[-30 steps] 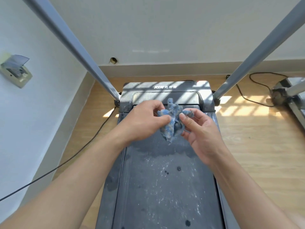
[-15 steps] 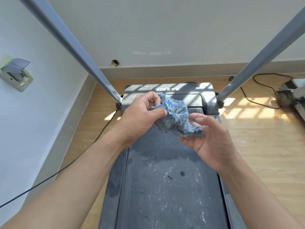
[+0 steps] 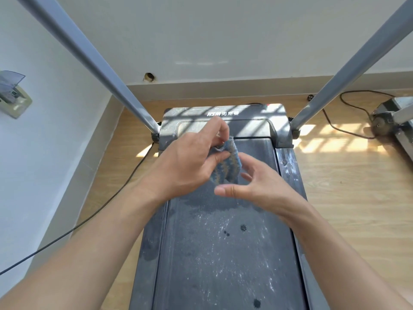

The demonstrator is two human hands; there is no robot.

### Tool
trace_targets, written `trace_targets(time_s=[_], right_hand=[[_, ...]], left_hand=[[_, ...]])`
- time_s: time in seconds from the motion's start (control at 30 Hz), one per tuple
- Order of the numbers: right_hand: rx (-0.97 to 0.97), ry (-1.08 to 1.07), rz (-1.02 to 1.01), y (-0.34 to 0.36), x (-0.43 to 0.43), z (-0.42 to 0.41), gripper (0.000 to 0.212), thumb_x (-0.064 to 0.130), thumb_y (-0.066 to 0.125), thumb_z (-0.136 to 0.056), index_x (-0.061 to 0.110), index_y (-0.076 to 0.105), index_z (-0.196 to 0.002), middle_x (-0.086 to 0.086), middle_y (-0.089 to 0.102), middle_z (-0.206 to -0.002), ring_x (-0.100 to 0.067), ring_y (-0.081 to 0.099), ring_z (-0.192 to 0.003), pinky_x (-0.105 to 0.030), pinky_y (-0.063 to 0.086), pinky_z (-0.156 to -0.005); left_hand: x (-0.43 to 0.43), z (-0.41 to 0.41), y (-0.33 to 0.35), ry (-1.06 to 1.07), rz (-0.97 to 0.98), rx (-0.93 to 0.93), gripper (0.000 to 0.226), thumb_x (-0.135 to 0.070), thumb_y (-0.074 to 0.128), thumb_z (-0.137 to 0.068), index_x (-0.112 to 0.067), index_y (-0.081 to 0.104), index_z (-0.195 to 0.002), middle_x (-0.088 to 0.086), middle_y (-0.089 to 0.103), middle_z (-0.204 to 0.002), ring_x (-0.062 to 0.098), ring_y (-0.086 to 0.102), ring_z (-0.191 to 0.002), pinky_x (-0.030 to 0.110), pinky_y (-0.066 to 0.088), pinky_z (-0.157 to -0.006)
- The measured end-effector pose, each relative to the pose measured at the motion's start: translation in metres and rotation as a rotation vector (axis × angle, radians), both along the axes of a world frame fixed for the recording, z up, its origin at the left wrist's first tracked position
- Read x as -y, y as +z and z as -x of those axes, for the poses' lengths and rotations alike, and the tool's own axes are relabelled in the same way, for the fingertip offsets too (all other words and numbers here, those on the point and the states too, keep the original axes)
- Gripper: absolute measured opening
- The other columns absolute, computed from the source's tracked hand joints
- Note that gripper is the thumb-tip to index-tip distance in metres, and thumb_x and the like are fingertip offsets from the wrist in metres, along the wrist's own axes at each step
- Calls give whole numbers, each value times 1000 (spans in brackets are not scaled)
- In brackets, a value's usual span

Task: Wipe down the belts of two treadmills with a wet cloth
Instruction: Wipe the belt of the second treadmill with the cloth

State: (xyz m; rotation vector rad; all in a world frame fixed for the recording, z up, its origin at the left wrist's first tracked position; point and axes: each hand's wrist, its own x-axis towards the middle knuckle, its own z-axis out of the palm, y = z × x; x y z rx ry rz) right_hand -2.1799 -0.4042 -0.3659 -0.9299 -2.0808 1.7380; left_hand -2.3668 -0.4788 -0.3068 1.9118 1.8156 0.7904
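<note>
Cloth [image 3: 226, 168]: blue-and-tan, bunched, held in the air above the front end of the belt [image 3: 223, 253], hanging from the left hand [image 3: 190, 162]. We note that hand clamped on it, thumb and fingers pinching its upper edge. The right hand [image 3: 259, 186] is just beside the cloth's lower right, fingers spread and loose, thumb out, holding nothing. We cannot tell whether a fingertip brushes the fabric.

Belt dark grey, streaked with white dust, with a few dark wet spots [image 3: 243, 227] nearer to us than the hands. Hands and cloth hide part of its front end, and both forearms cross over it from the near corners.

Around: a grey motor cover [image 3: 254, 123], lettered and in barred sunlight, lies just ahead of the hands. A left upright [image 3: 89, 61] and a right upright [image 3: 348, 68] rise from its corners, flanking the hands. A black cable [image 3: 100, 209] runs over the wooden floor [image 3: 348, 186] on the left, near the white wall. On that wall is a socket [image 3: 13, 99] with a raised clear flap. A small hole [image 3: 149, 77] sits in the far wall above the skirting. At the right edge we see part of a second treadmill [image 3: 395, 113], with a black cord [image 3: 335, 121] looping on the floor between the machines.
</note>
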Motion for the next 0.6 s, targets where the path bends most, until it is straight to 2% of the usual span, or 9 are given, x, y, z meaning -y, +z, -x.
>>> trace_targets(time_s=[0.1, 0.17, 0.23, 0.3, 0.37, 0.43, 0.47, 0.53, 0.6], right_hand=[[-107, -51, 63, 5, 6, 8, 24, 21, 84, -85, 16, 76, -107, 3, 80, -100, -14, 75, -96, -20, 56, -83], [-129, -38, 150, 3, 11, 8, 15, 16, 82, -87, 9, 78, -100, -4, 80, -91, -16, 76, -79, -21, 56, -67], [-144, -16, 237, 1, 17, 6, 15, 16, 81, -87, 9, 79, -100, -8, 80, -92, -19, 76, -78, -25, 57, -62], [-177, -20, 245, -1, 22, 6, 16, 22, 80, -89, 11, 80, -100, -12, 79, -95, -22, 76, -84, -31, 59, -67], [-206, -41, 197, -7, 28, 8, 28, 39, 74, -94, 14, 80, -103, -19, 77, -100, -25, 71, -87, -45, 57, -81], [-199, -43, 160, -13, 32, 10, 42, 53, 63, -98, 16, 77, -111, -23, 73, -106, -33, 66, -90, -58, 50, -94], [-199, -50, 145, -14, 32, 12, 42, 52, 59, -102, 16, 77, -113, -19, 75, -107, -36, 67, -93, -59, 48, -98], [-231, -87, 154, -14, 28, 12, 35, 40, 53, -106, 15, 77, -110, -5, 78, -102, -22, 69, -90, -44, 51, -91], [-292, -106, 208, -9, 25, 11, 33, 33, 52, -106, 12, 77, -110, 0, 77, -100, -13, 68, -90, -35, 49, -88]], left_hand=[[-1, -2, 2, -22, -14, 73, 25, -15, 64, -106, -28, 43, -112, 0, 75, -89, 23, 69, -78, 45, 55, -73], [-1, 3, 5, 10, -36, 122, 23, -17, 66, -106, -26, 48, -116, 5, 75, -89, 23, 71, -83, 39, 55, -77], [-2, 12, 5, 53, 13, 128, 24, -22, 67, -105, -32, 51, -121, -1, 76, -97, 18, 74, -95, 33, 58, -85], [-3, 21, 1, 101, 83, 75, 28, -27, 69, -104, -39, 53, -124, -12, 73, -108, 4, 70, -105, 25, 55, -93], [-2, 27, -3, 147, 125, -19, 32, -28, 72, -101, -38, 56, -127, -16, 70, -110, -7, 64, -97, 26, 50, -88], [-1, 30, -4, 167, 131, -82, 27, -29, 72, -99, -36, 63, -124, -19, 71, -113, -7, 63, -100, 28, 49, -88], [-1, 30, -4, 153, 139, -75, 20, -31, 71, -100, -36, 68, -119, -20, 71, -114, -6, 63, -106, 27, 48, -91], [2, 27, 0, 97, 213, 38, 11, -38, 69, -102, -36, 76, -110, -21, 75, -110, -6, 66, -107, 26, 50, -93], [5, 22, 2, 31, 328, 139, 17, -46, 71, -100, -35, 79, -110, -21, 78, -106, -4, 71, -104, 32, 56, -98]])
